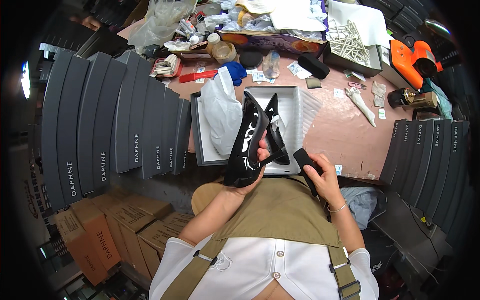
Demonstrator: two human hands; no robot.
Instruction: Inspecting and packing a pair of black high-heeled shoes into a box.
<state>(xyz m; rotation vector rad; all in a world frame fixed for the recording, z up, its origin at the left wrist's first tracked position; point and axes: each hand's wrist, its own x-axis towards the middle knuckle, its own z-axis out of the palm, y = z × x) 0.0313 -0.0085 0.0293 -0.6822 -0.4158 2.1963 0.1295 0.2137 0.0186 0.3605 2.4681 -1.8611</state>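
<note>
My left hand [251,187] is wrapped round a glossy black high-heeled shoe [250,131]. Its pointed toe faces away from me, and its thin heel sticks out to the right. A flat, dark oblong block [303,163] is gripped by my right hand [324,181]; whether it is a sponge or a brush I cannot make out. Block and shoe are apart. Beneath them lies an open shoe box [287,170] with a second black shoe [272,109] inside, partly hidden by the held one. White tissue paper [219,117] rests in the grey lid [200,147] left of it.
Stacks of dark grey shoe boxes [127,115] flank the pink table [345,130] on the left and the right [425,155]. Toward the back are a blue cloth [235,71], a black oval case [313,66], a box of white sticks [350,45] and an orange tool [407,62].
</note>
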